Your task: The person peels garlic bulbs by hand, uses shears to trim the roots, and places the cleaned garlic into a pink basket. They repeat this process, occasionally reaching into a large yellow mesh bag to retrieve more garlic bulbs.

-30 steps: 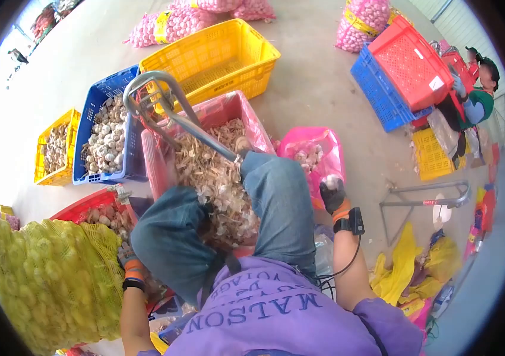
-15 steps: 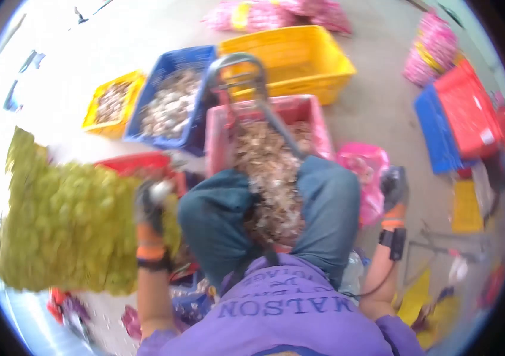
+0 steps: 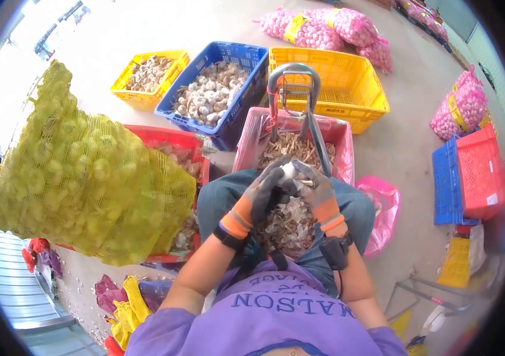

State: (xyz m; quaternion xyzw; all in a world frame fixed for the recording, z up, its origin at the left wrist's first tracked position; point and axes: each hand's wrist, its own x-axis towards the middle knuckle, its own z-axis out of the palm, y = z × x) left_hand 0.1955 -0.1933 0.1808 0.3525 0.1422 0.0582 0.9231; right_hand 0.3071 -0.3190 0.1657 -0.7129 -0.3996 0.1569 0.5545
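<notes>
Both my hands wear grey gloves with orange cuffs and meet above my lap. My left hand (image 3: 266, 193) is closed round a white garlic bulb (image 3: 288, 171). My right hand (image 3: 313, 185) is closed at the bulb's right side, its fingers against it; whether it grips anything else is too small to tell. Below them, a pink-lined crate (image 3: 342, 139) holds dry stalks and skins (image 3: 288, 228) between my knees. A curved grey metal frame (image 3: 317, 118) with a handle rises over this crate.
A yellow net sack of garlic (image 3: 86, 184) leans over a red crate (image 3: 205, 160) at left. Beyond stand a blue crate (image 3: 166, 110) of bulbs and two yellow crates. A pink bag (image 3: 389, 207) lies right; stacked crates (image 3: 481, 172) and pink sacks (image 3: 460, 107) stand farther off.
My hands have moved from far apart at either side to together over my lap. The garlic bulb has come from the left to the centre. The view has shifted.
</notes>
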